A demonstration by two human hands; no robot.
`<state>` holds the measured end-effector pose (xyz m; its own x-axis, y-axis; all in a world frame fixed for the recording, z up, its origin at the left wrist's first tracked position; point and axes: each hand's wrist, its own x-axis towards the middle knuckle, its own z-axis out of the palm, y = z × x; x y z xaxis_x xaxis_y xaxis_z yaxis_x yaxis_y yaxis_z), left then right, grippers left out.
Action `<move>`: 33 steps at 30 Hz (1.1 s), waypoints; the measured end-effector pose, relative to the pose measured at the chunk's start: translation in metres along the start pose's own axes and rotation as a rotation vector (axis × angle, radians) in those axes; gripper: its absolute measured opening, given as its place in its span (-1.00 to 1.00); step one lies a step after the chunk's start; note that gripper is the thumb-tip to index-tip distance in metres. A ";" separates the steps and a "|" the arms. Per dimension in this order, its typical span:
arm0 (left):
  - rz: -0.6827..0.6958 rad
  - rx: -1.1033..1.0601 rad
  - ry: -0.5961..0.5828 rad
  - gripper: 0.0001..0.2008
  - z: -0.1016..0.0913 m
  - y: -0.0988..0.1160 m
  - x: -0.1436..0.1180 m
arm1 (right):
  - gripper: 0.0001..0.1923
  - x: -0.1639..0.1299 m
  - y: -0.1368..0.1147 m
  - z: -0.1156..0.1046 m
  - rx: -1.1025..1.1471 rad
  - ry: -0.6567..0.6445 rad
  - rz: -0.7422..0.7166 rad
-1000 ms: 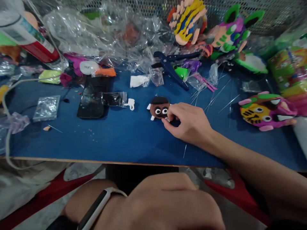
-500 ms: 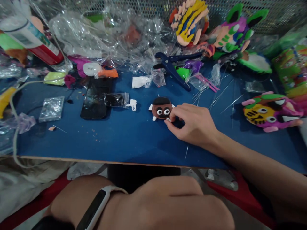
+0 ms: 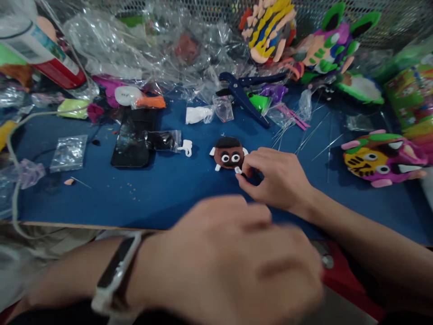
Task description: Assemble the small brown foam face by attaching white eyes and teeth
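Closest to me, the left hand (image 3: 237, 266) is a blur low in front of the table edge, wrist strap (image 3: 113, 275) showing; whether its fingers are spread or curled on anything I cannot tell; it holds nothing I can make out. Just past it the right hand (image 3: 279, 178) rests on the blue table (image 3: 169, 189), thumb and forefinger pinched together at the lower right corner of the little brown clay face (image 3: 229, 155), seemingly on a small white bit there; the face lies flat, mid-table. Soft as it looks, I'd worry a hard pinch would dent it or pull a white piece loose; a sweep from the blurred hand could knock it too. Thin clear sticks (image 3: 304, 135) lie scattered just beyond the right hand, easy to snag or scatter with a wrist. Left of the face sit a phone (image 3: 131, 140) and a small bag (image 3: 162, 140); farther back blue pliers (image 3: 241, 92), crumpled cellophane (image 3: 142, 45) and finished masks (image 3: 380, 158).
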<state>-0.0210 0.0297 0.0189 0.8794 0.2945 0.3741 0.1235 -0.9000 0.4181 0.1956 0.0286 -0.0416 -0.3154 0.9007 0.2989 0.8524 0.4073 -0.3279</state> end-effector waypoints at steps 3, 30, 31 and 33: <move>-0.015 0.114 0.084 -0.73 -0.013 -0.049 0.017 | -0.85 0.000 -0.001 0.001 -0.023 0.039 0.008; 0.082 0.151 0.055 -0.86 0.031 -0.115 0.010 | -0.76 0.000 0.000 0.003 0.105 0.078 0.109; 0.083 0.166 0.054 -0.85 0.031 -0.115 0.010 | -0.74 0.001 0.000 0.002 0.147 0.079 0.122; 0.092 0.195 0.060 -0.83 0.031 -0.115 0.009 | -0.70 0.002 -0.002 -0.002 0.291 0.072 0.125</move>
<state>-0.0125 0.1258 -0.0516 0.8627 0.2217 0.4545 0.1357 -0.9673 0.2142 0.1942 0.0295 -0.0381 -0.1765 0.9376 0.2996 0.7242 0.3299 -0.6056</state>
